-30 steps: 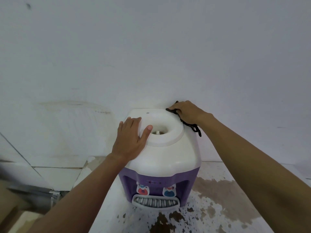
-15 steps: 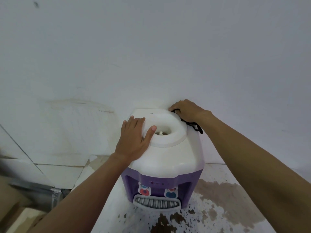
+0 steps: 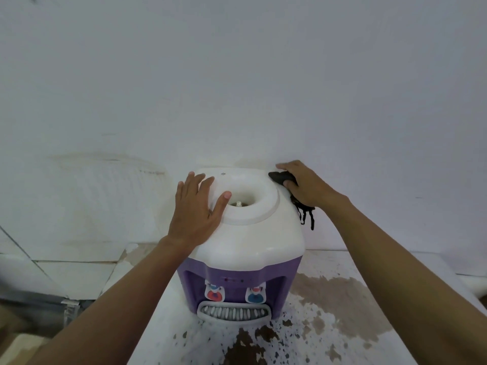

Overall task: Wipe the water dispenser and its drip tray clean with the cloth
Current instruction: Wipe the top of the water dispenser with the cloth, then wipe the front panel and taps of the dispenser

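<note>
Dark cloth (image 3: pixel 283 177) pressed by right hand (image 3: pixel 307 187) on dispenser (image 3: pixel 253 233) top's back corner, left hand (image 3: pixel 196 209) flat, empty; next, probably drip tray (image 3: pixel 233 312).

Bench (image 3: pixel 342 338): white top, worn and chipped, set against a white wall (image 3: pixel 237 75). Brown patches where the coating has flaked, a large one to the right and scattered specks and a dark blotch along the front middle.

On it: one dispenser (image 3: pixel 245 248), upright, near the back by the wall; cream top, purple body, a red tap (image 3: pixel 214 293) and a blue tap (image 3: pixel 254 296) facing front. Grey slatted drip tray (image 3: pixel 234 312) at its foot, resting on the bench.
</note>
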